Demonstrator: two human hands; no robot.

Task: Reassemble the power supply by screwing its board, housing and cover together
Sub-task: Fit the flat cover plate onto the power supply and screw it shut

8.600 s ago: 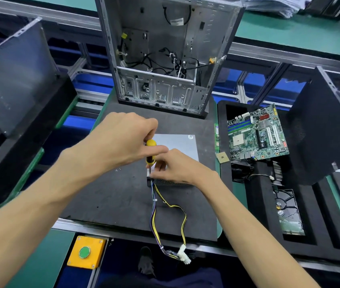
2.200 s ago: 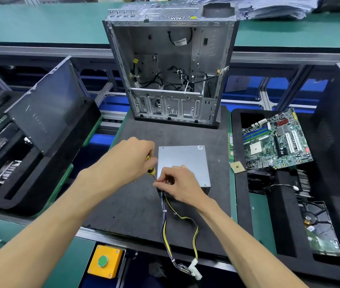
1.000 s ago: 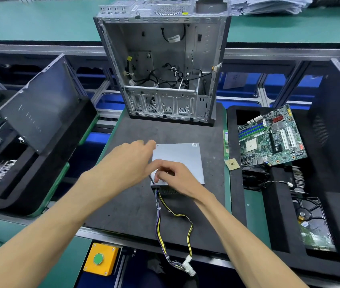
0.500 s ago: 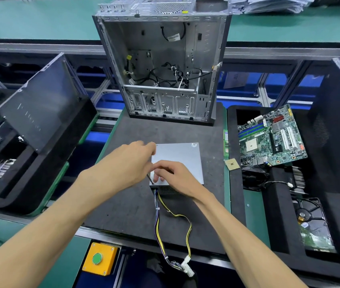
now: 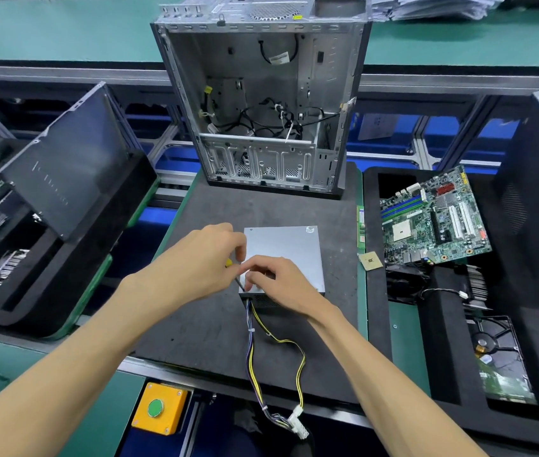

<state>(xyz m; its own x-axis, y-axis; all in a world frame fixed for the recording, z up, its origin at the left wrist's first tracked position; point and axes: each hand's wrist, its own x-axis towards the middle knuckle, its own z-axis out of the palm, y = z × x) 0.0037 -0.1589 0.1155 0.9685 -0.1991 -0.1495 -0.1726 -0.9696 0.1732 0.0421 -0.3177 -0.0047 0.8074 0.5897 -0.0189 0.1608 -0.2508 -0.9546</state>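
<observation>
The grey power supply lies flat on the black mat, cover up. Its yellow, black and purple cable bundle runs toward me and ends in a white plug over the mat's edge. My left hand grips a yellow-handled screwdriver; most of the handle is hidden in the fist. The metal tip meets the supply's near left corner. My right hand rests on that corner with fingertips pinched beside the tip; what they pinch is hidden.
An open computer case stands at the back of the mat. Right of it, a motherboard leans in a black foam tray, with a CPU chip and a hard drive nearby. A leaning panel stands left. Near me sits a yellow button box.
Over the last second both hands stay at the supply's near left corner. The screwdriver now leans more to the left than upright, as it was 8.6 s ago.
</observation>
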